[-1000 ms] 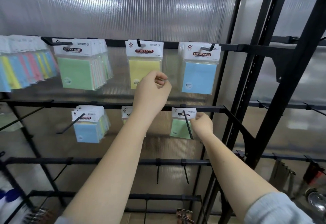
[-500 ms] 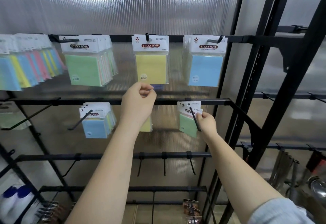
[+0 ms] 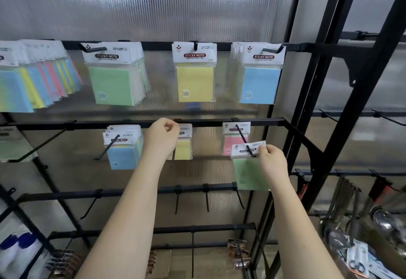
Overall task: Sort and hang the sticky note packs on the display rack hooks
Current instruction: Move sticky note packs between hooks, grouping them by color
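My right hand (image 3: 271, 160) pinches the white header of a green sticky note pack (image 3: 249, 173) at the tip of the second row's right hook (image 3: 243, 140). A pink pack (image 3: 230, 146) hangs further back on that same hook. Fingers curled, my left hand (image 3: 161, 138) sits at the header of a yellow pack (image 3: 183, 146) hanging on the second row's middle hook; whether it grips the pack I cannot tell. On the top row hang green packs (image 3: 112, 85), a yellow pack (image 3: 195, 80) and blue packs (image 3: 259, 83). Blue-fronted packs (image 3: 123, 153) hang lower left.
Mixed-colour packs (image 3: 33, 85) crowd the far-left top hook. Bare black hooks (image 3: 206, 199) stick out from the third bar. The rack's black uprights (image 3: 360, 80) stand to the right, with hanging goods (image 3: 356, 256) beyond. A ribbed translucent panel backs the rack.
My right hand has drawn the green pack forward along the hook to its tip, uncovering the pink pack behind. My left hand dropped from the top row to the second-row yellow pack.
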{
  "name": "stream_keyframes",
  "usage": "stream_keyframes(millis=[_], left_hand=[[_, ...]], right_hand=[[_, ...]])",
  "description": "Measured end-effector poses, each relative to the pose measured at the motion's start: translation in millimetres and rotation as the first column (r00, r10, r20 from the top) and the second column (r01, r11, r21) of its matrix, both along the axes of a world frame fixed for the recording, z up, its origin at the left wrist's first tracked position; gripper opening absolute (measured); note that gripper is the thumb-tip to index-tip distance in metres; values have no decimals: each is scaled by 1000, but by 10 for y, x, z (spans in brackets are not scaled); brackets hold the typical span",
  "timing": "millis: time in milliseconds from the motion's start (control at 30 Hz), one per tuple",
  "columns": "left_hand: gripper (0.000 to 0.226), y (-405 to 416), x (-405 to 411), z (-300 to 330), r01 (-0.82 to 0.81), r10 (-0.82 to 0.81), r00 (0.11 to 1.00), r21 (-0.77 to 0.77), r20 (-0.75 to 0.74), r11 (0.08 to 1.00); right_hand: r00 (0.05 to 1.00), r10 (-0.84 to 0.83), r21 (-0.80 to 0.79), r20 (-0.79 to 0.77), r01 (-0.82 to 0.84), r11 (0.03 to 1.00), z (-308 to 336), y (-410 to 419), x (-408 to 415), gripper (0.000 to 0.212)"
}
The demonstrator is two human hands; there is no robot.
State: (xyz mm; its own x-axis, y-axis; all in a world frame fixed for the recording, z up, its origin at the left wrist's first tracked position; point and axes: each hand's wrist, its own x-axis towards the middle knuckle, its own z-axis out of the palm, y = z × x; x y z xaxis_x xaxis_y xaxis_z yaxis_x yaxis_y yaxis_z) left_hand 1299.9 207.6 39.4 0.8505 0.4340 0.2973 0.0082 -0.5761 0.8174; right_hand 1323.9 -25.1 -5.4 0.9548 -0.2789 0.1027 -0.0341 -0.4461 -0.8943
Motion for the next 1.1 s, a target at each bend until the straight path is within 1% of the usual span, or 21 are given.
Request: stream_keyframes(millis=[200,267,400,500,667,767,867,967,1033,1100], left_hand=[[25,192,268,-209,8,2,984,52,-179,999],[29,245,391,-295,4,6,972,44,-236,999],[47,241,549,-423,-15,11,946,-12,-324,1000],[50,227,636,-466,-35,16,944,-51,-330,998],[44,297,773,-562,-109,36,940,-197,-340,974],[36,340,799,-653,-106,34,955,-233,-294,967],[33,365,773,-724,-121,54,968,-263,-246,957],[25,374,753,-770,-93,15,973,-330,-232,939],[21,371,757,-800,-55,-42,970,-384,-240,922],[22,361,769,-830,-20,-99,963,-433,-250,901]], right_hand=[[997,-61,-123,46,66,990,63,54,-278,40],[994,-93,-168,57,101,981,96,81,-336,42],[988,-149,-203,25,151,967,150,111,-408,42],[984,-180,-208,15,179,962,187,108,-452,41],[982,-181,-212,58,189,959,312,106,-527,40],[982,-172,-205,83,186,961,383,120,-583,40],[981,-165,-188,100,181,965,411,154,-618,41],[981,-153,-170,119,173,970,413,184,-624,39],[980,-151,-161,131,171,972,418,193,-627,37],[977,-157,-150,142,177,973,426,194,-634,36]])
